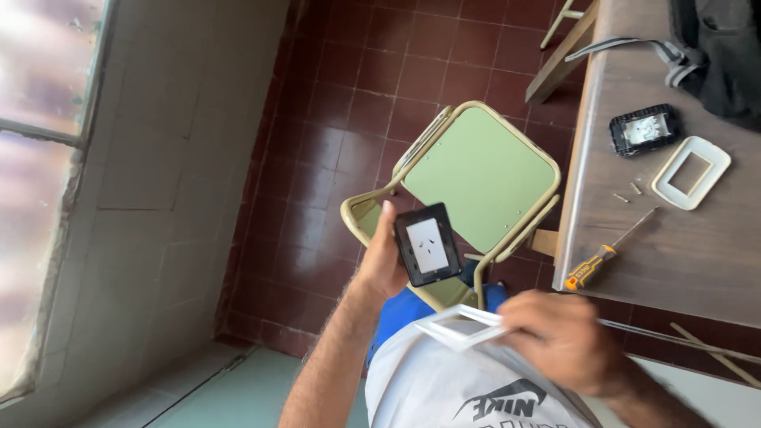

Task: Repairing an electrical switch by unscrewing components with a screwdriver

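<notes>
My left hand [383, 265] is raised in front of me and holds a black rectangular socket module [428, 244] with a white face. The module's face is turned toward me. My right hand [564, 339] is lower and to the right, close to my white shirt. It grips a white rectangular cover frame [457, 325] by one end. The two parts are apart, with the frame just below the module.
A wooden table [674, 254] stands at the right with a second black module [644, 129], a second white frame [691, 172], small screws [629, 192], an orange-handled screwdriver [606, 255] and a dark bag [717, 47]. A green chair [479, 174] stands on the red tiled floor.
</notes>
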